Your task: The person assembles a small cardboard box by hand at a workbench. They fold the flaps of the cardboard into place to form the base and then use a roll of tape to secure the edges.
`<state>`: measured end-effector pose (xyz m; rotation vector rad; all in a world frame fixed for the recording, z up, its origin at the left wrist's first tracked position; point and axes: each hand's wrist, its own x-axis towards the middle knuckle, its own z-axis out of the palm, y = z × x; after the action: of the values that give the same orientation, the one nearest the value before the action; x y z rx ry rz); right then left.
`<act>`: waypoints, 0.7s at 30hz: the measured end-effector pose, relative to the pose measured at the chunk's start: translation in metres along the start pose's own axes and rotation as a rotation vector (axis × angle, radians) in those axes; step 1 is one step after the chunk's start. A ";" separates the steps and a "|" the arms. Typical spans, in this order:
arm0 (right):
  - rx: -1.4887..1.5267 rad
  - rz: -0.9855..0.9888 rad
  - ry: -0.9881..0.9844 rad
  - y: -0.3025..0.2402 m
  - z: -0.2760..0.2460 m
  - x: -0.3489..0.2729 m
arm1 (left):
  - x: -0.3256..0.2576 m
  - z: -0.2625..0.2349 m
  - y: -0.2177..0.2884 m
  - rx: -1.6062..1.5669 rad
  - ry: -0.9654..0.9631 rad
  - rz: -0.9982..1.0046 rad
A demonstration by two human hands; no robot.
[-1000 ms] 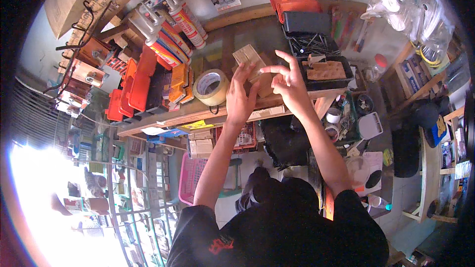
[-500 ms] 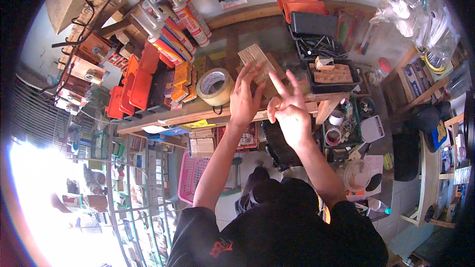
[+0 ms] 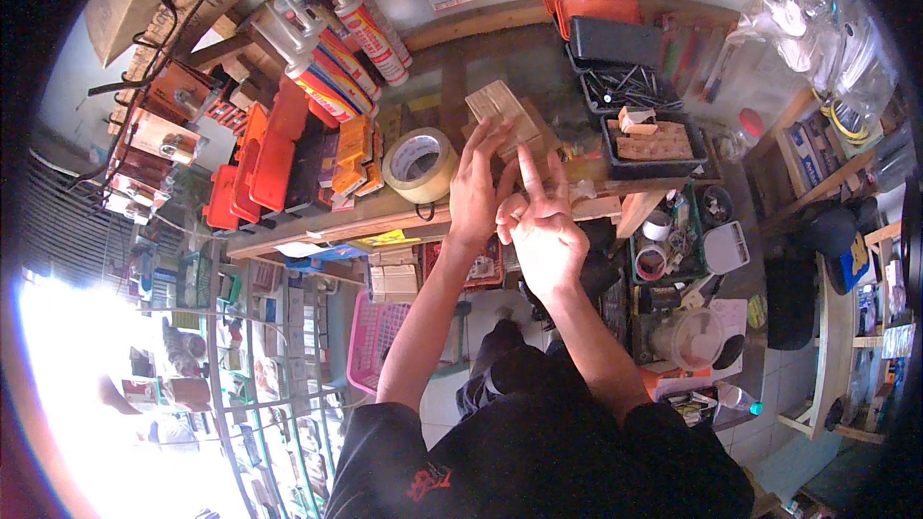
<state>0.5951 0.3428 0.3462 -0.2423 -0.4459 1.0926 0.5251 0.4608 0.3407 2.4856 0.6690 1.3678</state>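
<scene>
My left hand (image 3: 474, 194) reaches over the wooden shelf edge with its fingers stretched out, holding nothing. Its fingertips overlap the near side of a brown cardboard-coloured pack (image 3: 507, 111); whether they touch it I cannot tell. Close beside it on the right, my right hand (image 3: 546, 235) is turned partly palm up. Two of its fingers extend apart and the others curl inward, with no object visible in it. A wide roll of tape (image 3: 420, 165) stands just left of my left hand.
Sealant tubes (image 3: 370, 34), small orange-yellow boxes (image 3: 358, 154) and orange-lidded cases (image 3: 270, 146) line the left. A black case of dark nails or screws (image 3: 630, 88) and a black tray (image 3: 654, 169) with brown pieces sit right. A pink basket (image 3: 369, 351) is below.
My right hand has moved left, closer to my left hand, and turned somewhat, two fingers still extended. My left hand has hardly moved.
</scene>
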 end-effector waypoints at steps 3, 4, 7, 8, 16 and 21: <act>0.029 -0.009 -0.029 0.003 -0.001 -0.001 | 0.000 0.000 -0.005 0.003 -0.018 0.015; 0.048 -0.017 -0.034 0.003 0.001 -0.001 | -0.001 0.000 -0.005 0.002 -0.028 0.015; 0.073 -0.029 -0.051 0.001 0.010 -0.001 | -0.001 -0.002 -0.005 -0.032 -0.062 -0.004; 0.075 -0.033 -0.058 0.000 0.011 -0.001 | 0.000 -0.003 -0.004 -0.029 -0.070 -0.007; 0.063 -0.048 -0.059 0.004 0.013 0.002 | 0.003 -0.006 0.000 -0.032 -0.063 0.009; 0.062 -0.061 -0.065 0.005 0.018 0.003 | 0.002 -0.005 -0.001 -0.009 -0.066 0.013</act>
<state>0.5844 0.3473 0.3607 -0.1381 -0.4734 1.0544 0.5215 0.4630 0.3444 2.5205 0.6329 1.2837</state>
